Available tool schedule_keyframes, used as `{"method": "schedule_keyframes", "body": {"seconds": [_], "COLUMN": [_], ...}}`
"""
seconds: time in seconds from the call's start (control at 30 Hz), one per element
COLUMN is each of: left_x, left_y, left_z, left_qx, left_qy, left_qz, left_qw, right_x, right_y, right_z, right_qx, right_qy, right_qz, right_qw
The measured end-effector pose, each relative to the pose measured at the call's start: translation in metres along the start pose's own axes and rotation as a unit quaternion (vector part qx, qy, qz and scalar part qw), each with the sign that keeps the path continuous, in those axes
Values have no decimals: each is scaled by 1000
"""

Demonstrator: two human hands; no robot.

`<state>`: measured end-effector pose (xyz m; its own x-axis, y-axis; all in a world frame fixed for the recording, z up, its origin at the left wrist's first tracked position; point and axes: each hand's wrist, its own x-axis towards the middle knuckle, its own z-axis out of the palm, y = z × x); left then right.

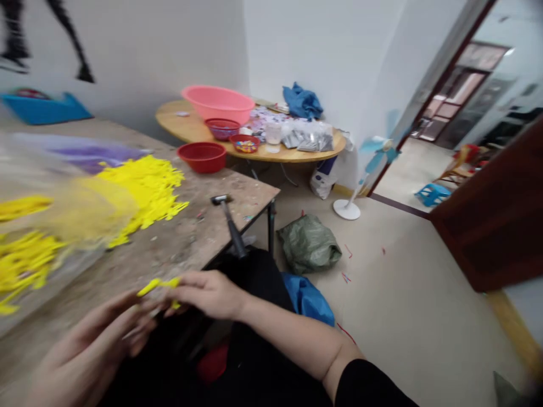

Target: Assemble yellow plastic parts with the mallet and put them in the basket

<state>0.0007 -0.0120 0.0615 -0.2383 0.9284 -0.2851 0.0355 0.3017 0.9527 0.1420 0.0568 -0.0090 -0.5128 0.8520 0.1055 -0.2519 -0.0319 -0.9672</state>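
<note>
Just over the near edge of the workbench, my hands meet in front of me. Small yellow plastic-looking pieces (155, 284) show between the fingertips, too blurred to tell their exact shape. My right hand (212, 294) pinches them from the right. From the left, my left hand (106, 333) has its thumb and fingers closed about the other end. Beyond the hands lies a heap of similar yellow pieces (144, 189), partly under a clear plastic bag (72, 192). A hammer (231, 223) rests at the bench edge, its handle jutting past it.
The workbench (182, 237) carries a red bowl (202, 156) and a blue tape dispenser (46, 108). Behind it, a round table (169, 116) holds a pink basin (218, 103), bowls and silvery packets. A green sack (309, 244) and a fan (348, 208) stand on the floor.
</note>
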Motion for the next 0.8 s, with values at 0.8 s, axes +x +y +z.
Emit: {"method": "schedule_keyframes", "body": {"seconds": [0.8], "left_x": [10], "left_y": [-38], "left_z": [15], "left_qx": [-44], "left_qy": [-64], "left_qz": [150], "left_qw": [986], "right_x": [-39], "right_y": [-13], "right_z": [-7], "right_qx": [123], "right_qy": [-70], "right_qz": [141], "right_qw": [980]}}
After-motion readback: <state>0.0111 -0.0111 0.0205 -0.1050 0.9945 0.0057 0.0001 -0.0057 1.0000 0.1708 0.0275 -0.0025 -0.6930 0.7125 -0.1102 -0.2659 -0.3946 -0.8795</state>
